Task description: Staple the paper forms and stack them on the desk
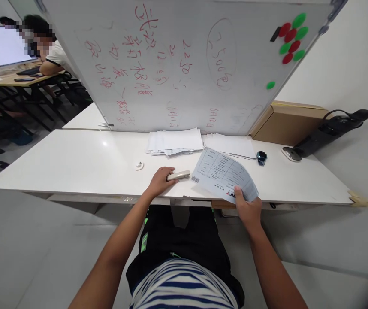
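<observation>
My left hand (161, 181) grips the rear end of a beige stapler (179, 175) that lies on the white desk (74, 159). In my right hand (248, 207) is a printed paper sheet (224, 174), pinched at its near right corner with the thumb on top. The sheet is slightly bent and bears a table, a QR code and a logo. Its left edge is close to the stapler's front end, apart from it. Behind, against the whiteboard, are a left stack of papers (177, 141) and a right stack of papers (230, 145).
A whiteboard (184, 64) with red writing and magnets stands across the desk's back. To the right are a cardboard box (290, 122), a black bottle (328, 131), a mouse (291, 154) and a dark watch (261, 158). A small white ring-shaped item (139, 165) lies left. A person sits far left.
</observation>
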`<state>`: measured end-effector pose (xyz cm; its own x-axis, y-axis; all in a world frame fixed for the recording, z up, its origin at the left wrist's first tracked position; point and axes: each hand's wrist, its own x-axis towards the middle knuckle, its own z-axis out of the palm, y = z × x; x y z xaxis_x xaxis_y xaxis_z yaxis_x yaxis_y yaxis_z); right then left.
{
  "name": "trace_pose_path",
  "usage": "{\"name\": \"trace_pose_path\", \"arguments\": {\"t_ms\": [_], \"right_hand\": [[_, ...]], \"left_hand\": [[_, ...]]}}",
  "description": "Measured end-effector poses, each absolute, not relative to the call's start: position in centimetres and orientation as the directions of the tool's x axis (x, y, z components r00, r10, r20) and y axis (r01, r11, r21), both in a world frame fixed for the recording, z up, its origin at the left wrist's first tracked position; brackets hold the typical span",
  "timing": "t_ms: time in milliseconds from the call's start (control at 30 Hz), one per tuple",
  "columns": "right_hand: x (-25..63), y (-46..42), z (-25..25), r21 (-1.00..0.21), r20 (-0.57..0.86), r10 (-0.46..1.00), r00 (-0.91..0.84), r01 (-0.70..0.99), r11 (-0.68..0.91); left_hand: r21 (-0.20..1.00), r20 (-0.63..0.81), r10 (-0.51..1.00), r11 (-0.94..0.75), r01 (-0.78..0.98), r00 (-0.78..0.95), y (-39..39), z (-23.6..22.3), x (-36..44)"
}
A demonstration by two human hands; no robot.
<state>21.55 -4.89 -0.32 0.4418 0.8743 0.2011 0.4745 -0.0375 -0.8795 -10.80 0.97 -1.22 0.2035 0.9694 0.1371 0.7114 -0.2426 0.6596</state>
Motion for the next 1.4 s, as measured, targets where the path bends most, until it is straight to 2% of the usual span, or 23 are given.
{"name": "trace_pose_path", "arguments": {"t_ms": [233, 467, 700, 1100, 1400], "right_hand": [[20.3, -3.4, -1.2, -0.923, -0.067, 0.902, 0.428, 0.317, -0.218], [20.7, -4.3, -0.3, -0.942, -0.03, 0.898, 0.438, 0.289, -0.172], [21.1, -3.4, -1.6, -0.953, -0.075, 0.894, 0.442, 0.231, -0.194], [21.3, -4.5, -2.8, -0.946, -0.132, 0.886, 0.444, 0.209, -0.246], [22.9, -4.2, -4.6, -0.932, -0.067, 0.89, 0.45, 0.29, -0.217]], "left_hand": [[0.647, 0.161, 0.968, -0.253, 0.719, 0.195, 0.3, -0.9, -10.8], [0.657, 0.116, 0.978, -0.205, 0.726, 0.172, 0.3, -0.8, -10.7], [0.642, 0.171, 0.969, -0.249, 0.726, 0.181, 0.7, -1.4, -10.9], [0.635, 0.155, 0.971, -0.239, 0.735, 0.181, 0.3, -1.3, -10.9], [0.579, 0.2, 0.96, -0.277, 0.767, 0.196, 0.2, -1.7, -10.7]]}}
